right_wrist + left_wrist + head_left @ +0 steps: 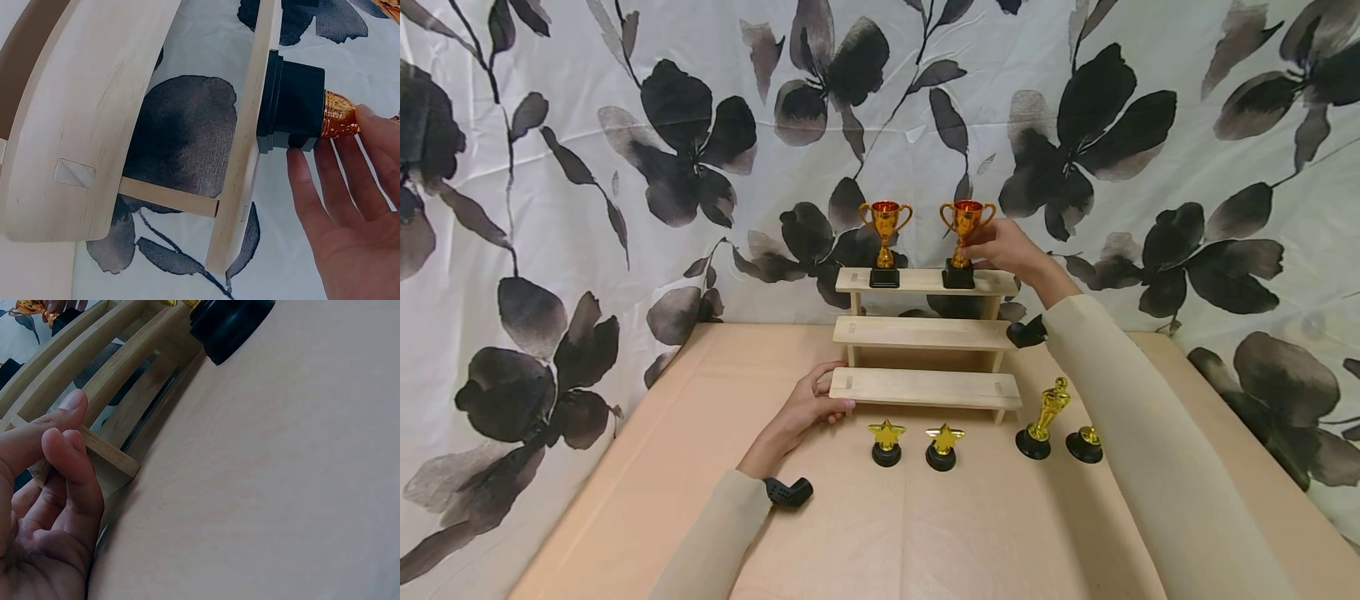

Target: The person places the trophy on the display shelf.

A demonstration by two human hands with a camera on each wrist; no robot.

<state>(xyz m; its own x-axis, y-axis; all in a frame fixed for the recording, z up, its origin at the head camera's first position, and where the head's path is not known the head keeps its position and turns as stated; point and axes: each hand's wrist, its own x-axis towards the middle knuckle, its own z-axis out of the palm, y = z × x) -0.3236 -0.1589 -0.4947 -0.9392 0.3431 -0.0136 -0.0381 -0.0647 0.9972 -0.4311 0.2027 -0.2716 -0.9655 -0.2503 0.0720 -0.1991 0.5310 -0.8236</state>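
- Right hand (pixel 1006 248): grip narrow, fingers and thumb pinching the stem of a gold cup trophy (pixel 966 220) with a black base.
- Pinched cup: upright toward the right end of the top board of a three-tier wooden stand (pixel 925 332); base in contact with the board in the right wrist view.
- Left hand (pixel 805 402): grip closed about the left end of the stand's lowest board, thumb uppermost; some fingers were hidden from me behind the wood.
- A matching cup (pixel 886 220) stood upright on the same top board, left of the pinched one and apart from it.
- Two gold star trophies (pixel 887 437) stood side by side on the desk (pixel 880 533), just in front of the lowest board.
- Right of these I noted a gold figure trophy (pixel 1051 408), upright on a round black base; beside it, another black-based trophy (pixel 1084 446), its upper part covered by the right sleeve (pixel 1138 417).
- A floral cloth (pixel 572 83) hung behind the desk.
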